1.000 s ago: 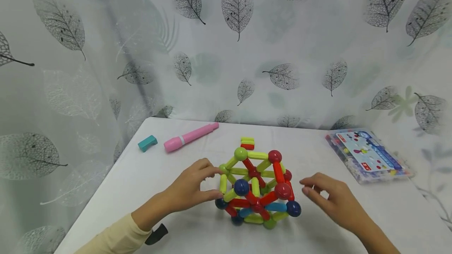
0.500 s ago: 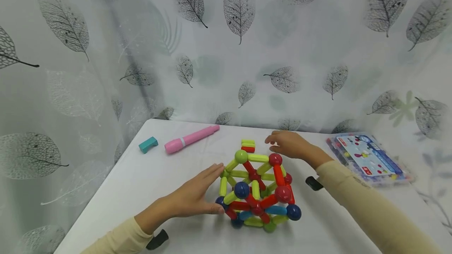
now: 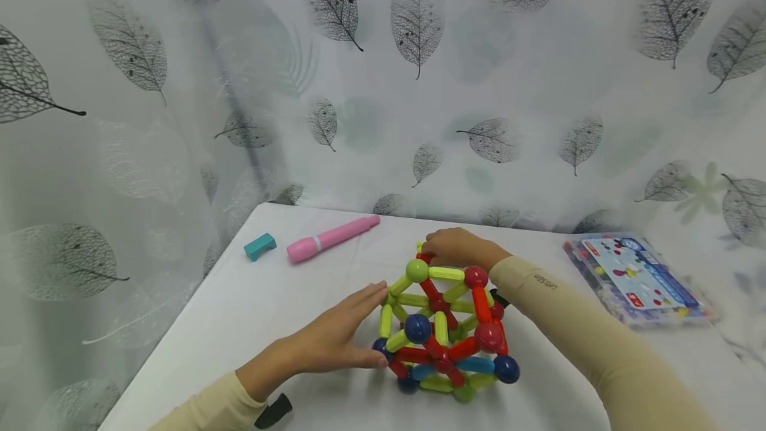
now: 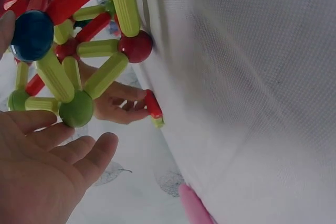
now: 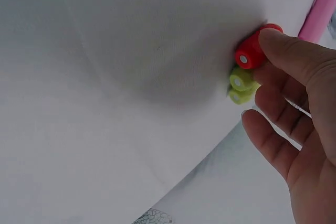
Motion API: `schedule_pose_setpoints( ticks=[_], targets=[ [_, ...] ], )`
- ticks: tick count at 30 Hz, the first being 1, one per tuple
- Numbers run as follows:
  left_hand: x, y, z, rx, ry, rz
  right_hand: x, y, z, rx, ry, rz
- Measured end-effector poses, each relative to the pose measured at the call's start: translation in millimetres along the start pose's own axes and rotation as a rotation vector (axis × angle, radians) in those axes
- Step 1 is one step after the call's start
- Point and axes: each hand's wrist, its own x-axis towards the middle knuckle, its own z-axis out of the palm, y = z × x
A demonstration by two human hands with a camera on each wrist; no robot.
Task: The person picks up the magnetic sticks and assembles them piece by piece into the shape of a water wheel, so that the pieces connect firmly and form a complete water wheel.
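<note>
A cage-like magnetic ball-and-rod structure [image 3: 417, 328] in red, yellow-green and blue stands on the white table. My left hand [image 3: 341, 336] is at its left side, fingers extended and thumb apart. In the left wrist view, the fingertips of that left hand [image 4: 47, 166] touch a green ball [image 4: 76, 109] of the structure. Behind the structure, my right hand [image 3: 457, 247] reaches to the small group of loose rods. The right wrist view shows the thumb and a finger pinching a red magnetic rod [image 5: 249, 55]; two yellow-green magnetic rods [image 5: 240, 80] lie beside it.
A pink flashlight-shaped object [image 3: 333, 239] and a teal block [image 3: 260, 246] lie at the back left. To the right is a clear plastic box [image 3: 640, 279] of parts with a printed sheet. A leaf-patterned curtain [image 3: 359, 85] hangs behind the table.
My right hand has moved from the structure's right side to the back and taken hold of the red rod. The left hand stays beside the structure, its fingers now straighter.
</note>
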Motion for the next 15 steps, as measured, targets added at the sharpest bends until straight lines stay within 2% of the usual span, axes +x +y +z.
schedule_pose_setpoints(
  ticks=[5, 10, 15],
  targets=[
    [0.8, -0.1, 0.1, 0.005, 0.0, 0.012, 3.5, -5.0, 5.4, 0.0, 0.04, 0.018],
    [0.1, 0.0, 0.2, -0.003, -0.003, 0.007, 3.7, -5.3, 8.4, -0.042, 0.026, 0.039],
    [-1.2, 0.0, -1.0, 0.0, -0.005, 0.002, -11.9, -5.1, -7.8, 0.037, 0.04, 0.064]
  ],
)
